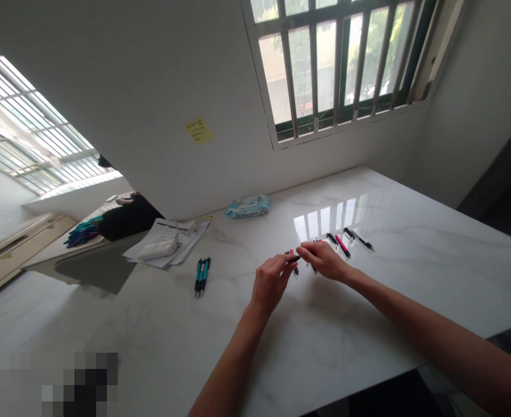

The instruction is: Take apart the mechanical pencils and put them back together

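Observation:
My left hand [272, 282] and my right hand [322, 260] meet above a white marble table [325, 324]. Between their fingertips they pinch a black and pink pen [294, 259], partly hidden by my fingers. Just right of my right hand, several disassembled or loose pen pieces lie on the marble, among them a pink-barrelled pen [342, 245] and a slim black pen [360, 238]. A small group of teal and black pens [201, 276] lies side by side left of my left hand, apart from it.
Papers [168, 246] with a white pouch [157, 250] on them lie at the table's far left. A packet of wet wipes [247, 206] sits near the back edge. A barred window [338, 63] is above the table, and a yellow sticky note [200, 131] is on the wall.

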`<state>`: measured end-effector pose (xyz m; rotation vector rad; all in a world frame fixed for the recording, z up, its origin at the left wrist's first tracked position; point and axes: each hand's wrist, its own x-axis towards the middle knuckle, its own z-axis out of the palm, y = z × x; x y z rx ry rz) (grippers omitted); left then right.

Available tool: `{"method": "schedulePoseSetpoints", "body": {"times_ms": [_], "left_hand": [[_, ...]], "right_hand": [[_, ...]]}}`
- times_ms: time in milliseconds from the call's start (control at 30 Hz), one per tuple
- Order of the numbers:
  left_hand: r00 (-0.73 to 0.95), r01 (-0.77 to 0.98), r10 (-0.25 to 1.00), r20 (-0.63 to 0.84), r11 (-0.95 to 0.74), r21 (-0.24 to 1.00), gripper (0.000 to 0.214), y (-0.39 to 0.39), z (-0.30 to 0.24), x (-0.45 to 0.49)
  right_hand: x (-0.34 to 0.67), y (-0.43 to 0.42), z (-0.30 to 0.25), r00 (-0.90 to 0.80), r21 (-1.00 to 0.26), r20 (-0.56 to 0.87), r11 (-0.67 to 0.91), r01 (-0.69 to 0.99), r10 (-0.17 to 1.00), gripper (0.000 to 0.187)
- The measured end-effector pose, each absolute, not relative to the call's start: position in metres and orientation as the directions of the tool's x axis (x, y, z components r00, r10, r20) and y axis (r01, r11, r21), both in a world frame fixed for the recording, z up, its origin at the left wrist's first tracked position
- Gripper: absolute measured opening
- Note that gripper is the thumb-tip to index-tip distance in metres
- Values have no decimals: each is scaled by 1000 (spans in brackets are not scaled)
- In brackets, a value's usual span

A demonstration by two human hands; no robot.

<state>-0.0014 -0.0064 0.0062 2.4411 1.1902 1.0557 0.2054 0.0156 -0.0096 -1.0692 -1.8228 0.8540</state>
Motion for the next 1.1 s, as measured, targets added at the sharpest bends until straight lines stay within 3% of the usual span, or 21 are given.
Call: {"method": "schedulePoseSetpoints", "body": {"times_ms": [233,400,667,867,1000,1100], "left_hand": [[335,517,851,405,-525,676,24,-6,7,2],[271,397,909,316,-404,824,27,-5,5,6],[306,145,936,175,-228,963,35,-9,4,17],[395,-107,918,-23,70,992,41,-8,8,19],[324,-217,943,-76,153,964,40,-5,7,16],[250,-276,963,-101,171,946,38,-2,7,13]], "right_hand": [[211,12,0,-325,-821,355,459,340,876,34],[212,10,2,-321,-891,355,422,167,878,20],[214,14,-2,-325,-958,281,286,-35,903,34],[220,17,8,-223,-944,298,251,-213,928,33],[255,8,17,-58,-938,340,334,-89,939,32],[297,-9,9,-8,-905,364,356,232,931,26]]}}
